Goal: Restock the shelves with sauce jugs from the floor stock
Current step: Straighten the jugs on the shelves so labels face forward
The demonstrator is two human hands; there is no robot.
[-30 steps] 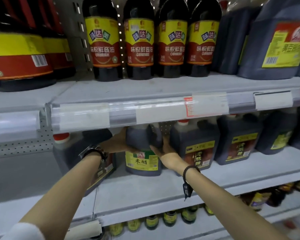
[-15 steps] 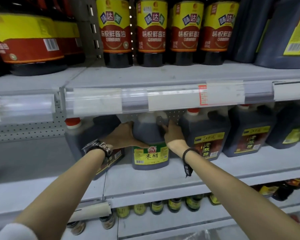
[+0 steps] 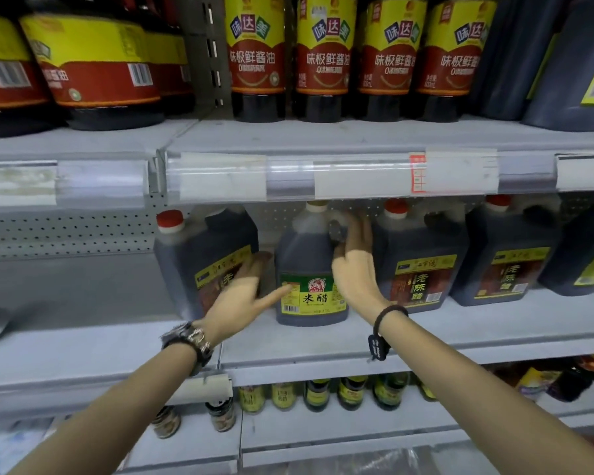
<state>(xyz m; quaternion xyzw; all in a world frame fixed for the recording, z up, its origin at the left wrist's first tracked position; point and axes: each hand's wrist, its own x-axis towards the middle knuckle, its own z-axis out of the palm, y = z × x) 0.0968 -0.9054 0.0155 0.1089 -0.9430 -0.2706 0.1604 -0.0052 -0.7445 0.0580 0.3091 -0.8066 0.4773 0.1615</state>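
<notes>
**What I wear on my wrists**

A chunky metal-link watch (image 3: 188,339) circles the wrist behind my left hand (image 3: 244,296). Behind my right hand (image 3: 354,269), a dark cord bracelet (image 3: 390,315) carries a small dark tag (image 3: 377,347). Both forearms are bare.

The price strip (image 3: 288,176) on the upper shelf's edge hides the cap tops of the jugs below it, the green-labelled jug (image 3: 309,262) among them. The left hand (image 3: 240,293) is smeared by motion and covers much of the left dark jug's (image 3: 192,248) label. The right hand (image 3: 354,269) hides the green-labelled jug's right flank. The tall bottles (image 3: 326,56) above are cut off by the top edge, and the far-right jug (image 3: 583,255) by the right edge. Print on the small bottles (image 3: 318,392) lower down is too small to read.
</notes>
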